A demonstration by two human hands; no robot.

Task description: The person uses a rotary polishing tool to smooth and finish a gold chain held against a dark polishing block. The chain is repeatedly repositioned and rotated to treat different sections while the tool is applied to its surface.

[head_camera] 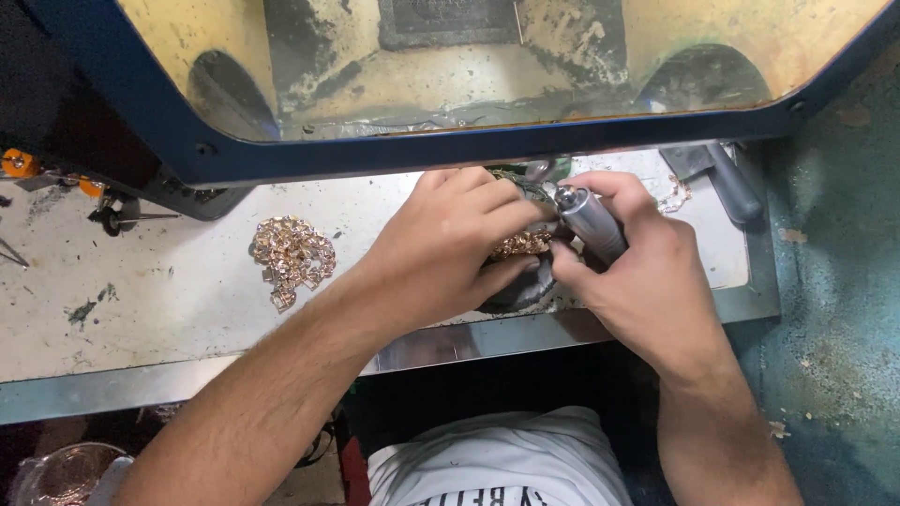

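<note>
While the left hand (450,248) is pinning a gold chain piece (521,245) against a dark rounded block (520,286), the right hand (637,272) is gripping a grey metal handpiece (591,223) like a pen, tip pointing at the chain. Left fingers (511,217) are curling over the chain from above, thumb pressing from below, so they are clenched on it. Right fingers are wrapping tight around the handpiece barrel.

Chain piece is sitting right on top of the block, at the worktop (169,290) front edge, just under the blue-framed shield (469,150). A second heap of gold chain (292,255) is lying loose well left of the block, untouched. More chain links (675,195) are showing right of the block, behind the right hand. Grey tool handles (727,183) are resting further right of it.

Handling judgement: chain looks light, limp and link-jointed, likely slipping and folding unless pressed flat on the block. Best hold is pinching close beside the spot being worked, links pulled taut. Small settings look fragile, so light pressure. Handpiece is stiff and smooth; gripping low near the tip is giving control.
</note>
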